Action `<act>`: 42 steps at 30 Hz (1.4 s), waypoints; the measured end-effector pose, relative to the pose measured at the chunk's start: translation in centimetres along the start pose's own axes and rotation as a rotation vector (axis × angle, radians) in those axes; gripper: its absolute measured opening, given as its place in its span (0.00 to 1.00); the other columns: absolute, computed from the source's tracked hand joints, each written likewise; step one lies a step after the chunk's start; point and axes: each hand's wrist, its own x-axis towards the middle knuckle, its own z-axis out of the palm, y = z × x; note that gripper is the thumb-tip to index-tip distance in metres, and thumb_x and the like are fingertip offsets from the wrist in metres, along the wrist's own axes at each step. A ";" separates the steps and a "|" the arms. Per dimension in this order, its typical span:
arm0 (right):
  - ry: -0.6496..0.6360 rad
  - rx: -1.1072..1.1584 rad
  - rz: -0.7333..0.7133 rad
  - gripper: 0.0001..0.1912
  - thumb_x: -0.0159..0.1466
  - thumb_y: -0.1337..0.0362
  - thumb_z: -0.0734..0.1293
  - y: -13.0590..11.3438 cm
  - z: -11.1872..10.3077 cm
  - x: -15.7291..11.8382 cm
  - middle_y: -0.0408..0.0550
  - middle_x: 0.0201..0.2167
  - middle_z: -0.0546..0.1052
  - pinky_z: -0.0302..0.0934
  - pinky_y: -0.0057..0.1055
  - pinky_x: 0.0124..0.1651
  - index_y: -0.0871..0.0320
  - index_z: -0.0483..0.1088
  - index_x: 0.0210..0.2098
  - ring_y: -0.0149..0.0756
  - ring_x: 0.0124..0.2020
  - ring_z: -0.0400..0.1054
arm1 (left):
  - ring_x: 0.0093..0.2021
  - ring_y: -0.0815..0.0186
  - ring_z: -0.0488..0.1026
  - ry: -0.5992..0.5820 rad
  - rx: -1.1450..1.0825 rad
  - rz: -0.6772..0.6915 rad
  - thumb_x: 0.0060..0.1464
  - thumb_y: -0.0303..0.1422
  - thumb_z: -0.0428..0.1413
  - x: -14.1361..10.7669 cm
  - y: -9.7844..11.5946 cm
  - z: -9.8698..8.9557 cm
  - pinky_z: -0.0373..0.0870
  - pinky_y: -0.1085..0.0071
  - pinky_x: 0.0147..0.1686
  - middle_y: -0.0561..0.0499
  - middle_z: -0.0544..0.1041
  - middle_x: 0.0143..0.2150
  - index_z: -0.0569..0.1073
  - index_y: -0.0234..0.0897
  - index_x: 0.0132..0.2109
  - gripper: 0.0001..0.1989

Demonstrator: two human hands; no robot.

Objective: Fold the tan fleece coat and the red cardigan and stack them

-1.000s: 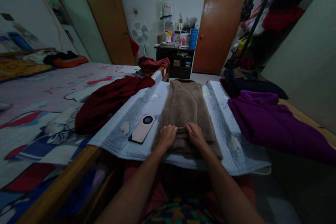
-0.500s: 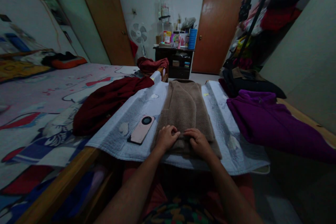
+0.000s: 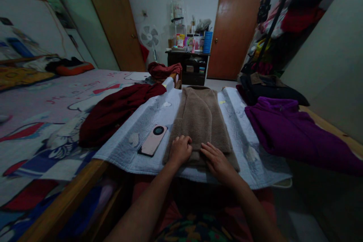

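A brown fleece garment point(image 3: 196, 117), folded into a long narrow shape, lies in front of me on a light blue quilted cloth point(image 3: 154, 119). My left hand point(image 3: 180, 150) rests on its near left part, the fingers loosely bent and not gripping. Flat on the near right part lies my right hand point(image 3: 216, 159), open with its fingers stretched out. Between the hands runs a folded edge of the fleece. To the left of the garment, a pink phone point(image 3: 153, 143) with a round black camera ring lies face down on the cloth.
A dark red garment point(image 3: 113, 113) lies left, by a bed with a printed sheet point(image 3: 70, 83). On the right are a folded purple garment point(image 3: 292, 132) and dark clothes point(image 3: 272, 89). A wooden bed rail point(image 3: 65, 196) runs at lower left. A fan point(image 3: 149, 37) stands at the back.
My right hand has flattened, its fingers straightening, and shifted slightly toward me. My left hand has drawn slightly left, its fingers closer together. The garment stays in place.
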 end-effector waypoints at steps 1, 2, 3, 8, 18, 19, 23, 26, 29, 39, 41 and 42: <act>0.008 0.023 -0.002 0.28 0.60 0.74 0.58 0.1 -0.2 -0.2 0.47 0.63 0.64 0.53 0.48 0.65 0.52 0.66 0.58 0.42 0.66 0.52 | 0.50 0.57 0.66 0.021 0.015 0.033 0.54 0.28 0.50 -0.1 0.0 0.1 0.60 0.61 0.52 0.47 0.73 0.48 0.72 0.42 0.47 0.13; 0.017 0.047 0.002 0.26 0.61 0.73 0.58 0.2 -0.4 -0.3 0.48 0.62 0.65 0.54 0.47 0.64 0.52 0.68 0.56 0.41 0.65 0.54 | 0.53 0.56 0.65 0.046 0.025 0.073 0.54 0.27 0.50 -0.2 0.0 0.2 0.58 0.59 0.55 0.47 0.72 0.52 0.71 0.43 0.50 0.16; 0.032 0.065 0.018 0.24 0.61 0.73 0.57 0.4 -0.7 -0.4 0.48 0.60 0.68 0.56 0.45 0.63 0.53 0.70 0.54 0.40 0.63 0.58 | 0.57 0.56 0.62 0.067 0.030 0.121 0.54 0.26 0.50 -0.3 0.0 0.3 0.54 0.57 0.59 0.48 0.70 0.56 0.69 0.44 0.54 0.20; 0.204 -0.038 0.160 0.22 0.63 0.71 0.56 2.3 -1.1 0.2 0.52 0.55 0.73 0.60 0.47 0.60 0.55 0.69 0.53 0.42 0.57 0.65 | 0.68 0.60 0.48 -0.008 0.021 0.273 0.53 0.22 0.48 -0.1 -0.6 1.2 0.41 0.54 0.66 0.54 0.57 0.69 0.59 0.48 0.65 0.33; 0.117 -0.183 0.163 0.18 0.62 0.70 0.58 3.8 -0.7 -1.6 0.55 0.54 0.73 0.60 0.46 0.59 0.58 0.72 0.48 0.45 0.57 0.65 | 0.69 0.60 0.48 -0.068 0.064 0.259 0.55 0.23 0.46 0.1 -0.8 1.6 0.43 0.53 0.66 0.52 0.55 0.70 0.57 0.48 0.66 0.32; 0.100 -0.185 0.187 0.17 0.62 0.71 0.57 3.5 -1.2 -1.4 0.55 0.51 0.75 0.62 0.45 0.57 0.59 0.73 0.46 0.44 0.54 0.68 | 0.69 0.60 0.48 -0.074 0.076 0.261 0.56 0.23 0.47 0.1 -0.8 1.6 0.43 0.52 0.66 0.52 0.54 0.70 0.57 0.48 0.66 0.32; 0.098 -0.204 0.271 0.17 0.63 0.71 0.56 1.8 -2.9 1.5 0.54 0.42 0.77 0.66 0.39 0.50 0.60 0.72 0.45 0.41 0.44 0.71 | 0.69 0.59 0.49 -0.065 0.123 0.284 0.57 0.24 0.46 0.1 -0.8 1.5 0.45 0.51 0.65 0.51 0.54 0.70 0.55 0.48 0.67 0.32; 0.177 -0.196 0.177 0.18 0.63 0.72 0.56 1.4 -2.5 4.9 0.55 0.51 0.74 0.60 0.38 0.58 0.62 0.69 0.50 0.40 0.53 0.67 | 0.69 0.59 0.50 -0.057 0.144 0.287 0.58 0.25 0.46 0.1 -0.8 1.5 0.46 0.51 0.65 0.51 0.54 0.70 0.55 0.49 0.67 0.31; 0.209 -0.216 0.157 0.20 0.65 0.69 0.56 2.0 -0.6 7.6 0.59 0.58 0.68 0.54 0.41 0.63 0.65 0.67 0.55 0.42 0.61 0.59 | 0.69 0.59 0.49 -0.053 0.154 0.287 0.58 0.26 0.46 0.2 -0.9 1.7 0.46 0.51 0.65 0.49 0.54 0.70 0.55 0.48 0.67 0.31; -0.009 -0.325 0.224 0.26 0.67 0.61 0.57 3.6 2.6 8.0 0.54 0.65 0.60 0.46 0.41 0.67 0.64 0.60 0.62 0.44 0.68 0.47 | 0.71 0.53 0.41 -0.049 0.205 0.200 0.55 0.36 0.52 0.9 -1.8 1.6 0.42 0.52 0.65 0.41 0.47 0.71 0.51 0.40 0.69 0.36; -0.004 -0.328 0.233 0.26 0.67 0.61 0.57 3.6 2.6 8.0 0.53 0.65 0.60 0.46 0.41 0.67 0.64 0.60 0.62 0.43 0.68 0.47 | 0.71 0.51 0.41 -0.105 0.200 0.168 0.55 0.42 0.52 1.7 -2.6 0.7 0.42 0.51 0.65 0.41 0.46 0.72 0.50 0.39 0.69 0.38; 0.000 -0.327 0.238 0.25 0.67 0.61 0.57 3.5 2.6 8.0 0.52 0.65 0.60 0.46 0.41 0.67 0.63 0.61 0.62 0.43 0.68 0.48 | 0.71 0.51 0.41 -0.133 0.195 0.159 0.55 0.44 0.52 2.2 -3.0 0.3 0.42 0.51 0.65 0.40 0.45 0.72 0.50 0.39 0.69 0.38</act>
